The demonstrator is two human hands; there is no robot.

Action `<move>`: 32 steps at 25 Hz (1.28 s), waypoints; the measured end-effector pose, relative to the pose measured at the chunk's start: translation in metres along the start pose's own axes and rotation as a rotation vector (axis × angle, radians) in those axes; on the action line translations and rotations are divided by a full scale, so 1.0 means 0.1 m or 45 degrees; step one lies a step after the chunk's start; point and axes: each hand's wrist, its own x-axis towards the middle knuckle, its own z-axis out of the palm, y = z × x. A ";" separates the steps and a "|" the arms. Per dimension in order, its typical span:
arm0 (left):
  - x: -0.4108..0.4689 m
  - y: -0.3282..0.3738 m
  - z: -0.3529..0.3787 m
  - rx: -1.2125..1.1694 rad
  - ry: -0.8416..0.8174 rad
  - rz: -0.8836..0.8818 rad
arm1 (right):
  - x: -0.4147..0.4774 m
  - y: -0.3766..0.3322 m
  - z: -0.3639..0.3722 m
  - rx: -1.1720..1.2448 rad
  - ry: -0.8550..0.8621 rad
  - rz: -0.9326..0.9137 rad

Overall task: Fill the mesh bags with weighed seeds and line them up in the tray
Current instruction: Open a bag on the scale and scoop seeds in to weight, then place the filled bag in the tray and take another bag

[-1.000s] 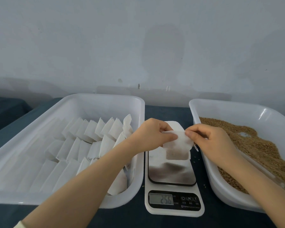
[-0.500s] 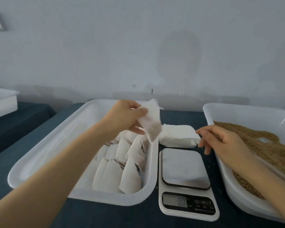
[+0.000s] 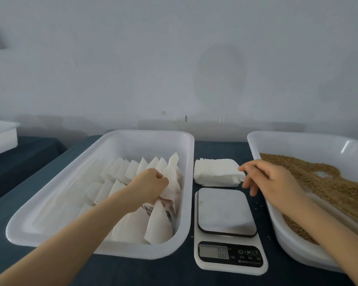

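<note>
**Mesh bag (image 3: 173, 180) held against the right wall of the tray (image 3: 145, 134)**

One mesh bag is in hand. The left hand (image 3: 151, 183) has its fingers curled round the bag's middle, inside the tray and close to its right wall. The bag stands on edge with its long axis running near to far. Its free tip points up and away toward the back wall, leaning slightly right.

Filled bags (image 3: 132, 170) stand around it in rows along the tray, overlapping like tiles and tilted the same way. About seven tips show in the far row. The nearer rows are too washed out to count.

Three white trays are in view. One holds the bags, a seed tray (image 3: 298, 139) on the right holds one heap of brown seeds (image 3: 322, 182), and a third tray (image 3: 0, 135) is cut off at the far left.

One scale (image 3: 225, 213) sits between the two main trays with a bare platform. Its display digits are too blurred to read.

One stack of empty bags (image 3: 215, 172) lies just behind the scale. The right hand (image 3: 271, 180) hovers with loose, spread fingers and grips nothing. Its fingertips are at the stack's right edge, but it is unclear whether they touch it.
</note>
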 end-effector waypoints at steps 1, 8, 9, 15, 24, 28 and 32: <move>0.01 -0.02 0.00 0.026 -0.004 -0.003 | 0.00 0.00 0.00 0.005 0.000 0.001; -0.05 0.07 -0.19 0.286 0.203 0.139 | 0.01 0.01 0.01 0.022 0.015 0.015; -0.08 0.13 -0.19 0.439 0.282 0.218 | 0.01 0.02 0.01 0.017 0.034 0.019; 0.12 0.84 0.47 0.877 0.458 0.709 | 0.05 0.06 -0.03 0.036 0.215 0.156; 0.87 0.87 1.18 1.652 -0.010 0.553 | 0.08 0.10 0.00 0.008 0.167 0.159; 0.83 0.92 1.17 1.592 -0.005 0.658 | 0.09 0.08 0.01 -0.001 0.162 0.106; 0.78 0.86 1.09 1.457 -0.044 0.623 | 0.07 0.08 0.01 -0.029 0.139 0.107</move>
